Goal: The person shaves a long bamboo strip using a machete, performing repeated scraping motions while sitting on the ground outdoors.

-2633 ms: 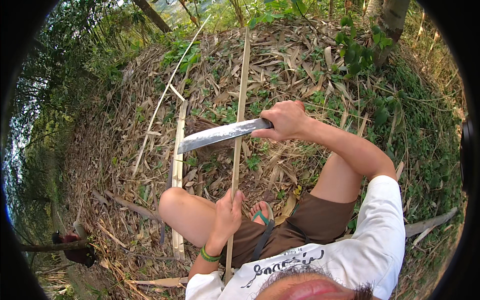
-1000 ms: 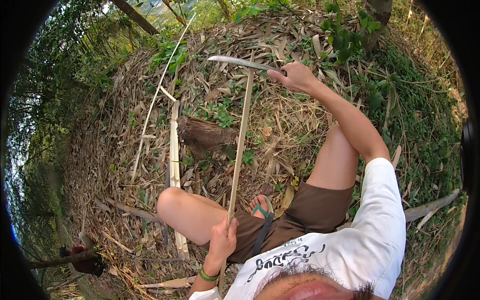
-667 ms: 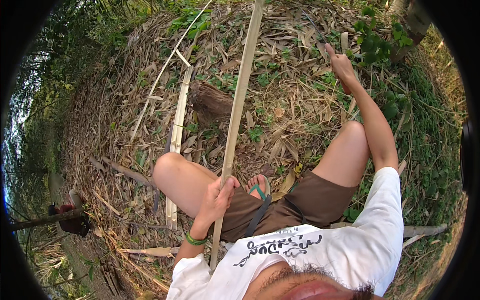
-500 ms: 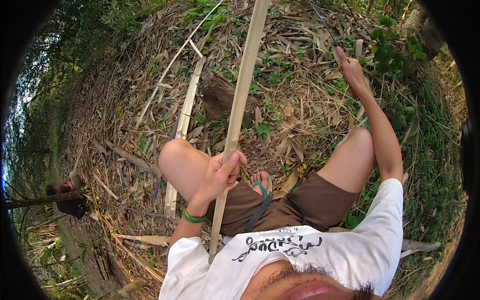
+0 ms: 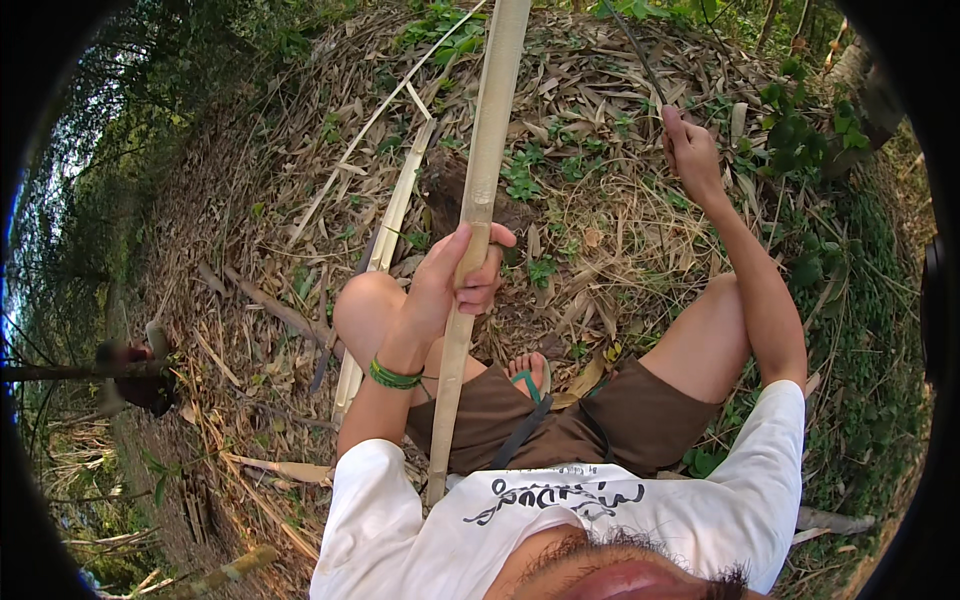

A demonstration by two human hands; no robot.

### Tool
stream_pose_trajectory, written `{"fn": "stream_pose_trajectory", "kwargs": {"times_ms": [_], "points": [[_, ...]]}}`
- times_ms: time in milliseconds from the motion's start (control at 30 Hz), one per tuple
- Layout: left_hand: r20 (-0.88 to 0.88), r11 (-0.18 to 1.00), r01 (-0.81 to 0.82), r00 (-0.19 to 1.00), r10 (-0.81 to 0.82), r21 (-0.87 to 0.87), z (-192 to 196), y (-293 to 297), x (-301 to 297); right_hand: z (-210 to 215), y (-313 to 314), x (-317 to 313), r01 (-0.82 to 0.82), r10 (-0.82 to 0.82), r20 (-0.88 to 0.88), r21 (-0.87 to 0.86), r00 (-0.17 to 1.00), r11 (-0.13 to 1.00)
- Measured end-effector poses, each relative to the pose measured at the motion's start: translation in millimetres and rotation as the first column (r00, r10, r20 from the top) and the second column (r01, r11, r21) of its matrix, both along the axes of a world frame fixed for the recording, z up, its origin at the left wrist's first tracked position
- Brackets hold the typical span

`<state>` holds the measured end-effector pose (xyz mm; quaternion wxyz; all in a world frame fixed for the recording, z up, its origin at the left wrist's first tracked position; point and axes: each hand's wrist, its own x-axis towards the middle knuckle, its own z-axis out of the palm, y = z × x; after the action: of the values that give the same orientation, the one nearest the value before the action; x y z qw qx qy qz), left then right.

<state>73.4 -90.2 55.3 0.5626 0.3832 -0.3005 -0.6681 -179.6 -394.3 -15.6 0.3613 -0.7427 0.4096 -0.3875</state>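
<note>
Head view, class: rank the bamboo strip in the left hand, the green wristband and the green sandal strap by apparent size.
1. Bamboo strip, far the largest.
2. and 3. Green wristband and green sandal strap look alike; no ranking.

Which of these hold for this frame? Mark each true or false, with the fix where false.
1. The left hand grips a pale bamboo strip. True.
2. The right hand rests on the knee. False: it is raised away from the body, closed on a thin dark handle.
3. The bamboo strip lies flat on the ground. False: it stands steeply, its lower end near the white shirt.
4. A green band circles the left wrist. True.
</note>
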Motion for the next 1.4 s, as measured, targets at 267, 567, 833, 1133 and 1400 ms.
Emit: {"fn": "stream_pose_trajectory", "kwargs": {"times_ms": [267, 567, 833, 1133, 1400], "points": [[0.088, 0.993, -0.109, 0.991, 0.105, 0.041, 2.9, -15.2, -3.5, 11.8, 21.1, 14.9, -0.15, 0.154, 0.034, -0.097, 0.988, 0.984], [0.455, 0.949, -0.292, 0.834, 0.312, -0.116, -2.5, -31.1, -13.6, 35.6, 54.8, 33.5, -0.303, 0.247, -0.188, -0.383, 0.951, 0.873], [0.347, 0.971, -0.239, 0.909, 0.231, -0.019, 10.0, -33.6, -20.5, 33.6, 71.7, 44.2, -0.355, 0.2, -0.322, -0.557, 0.926, 0.751], [0.001, 0.973, -0.232, 0.973, 0.232, -0.002, 3.4, -33.8, -14.9, 36.1, 74.1, 42.2, -0.373, 0.19, -0.36, -0.554, 0.913, 0.745], [0.068, 0.987, -0.158, 0.985, 0.156, 0.026, 2.7, -39.5, -11.0, 39.7, 75.8, 43.9, -0.369, 0.191, -0.349, -0.569, 0.918, 0.735]]}}
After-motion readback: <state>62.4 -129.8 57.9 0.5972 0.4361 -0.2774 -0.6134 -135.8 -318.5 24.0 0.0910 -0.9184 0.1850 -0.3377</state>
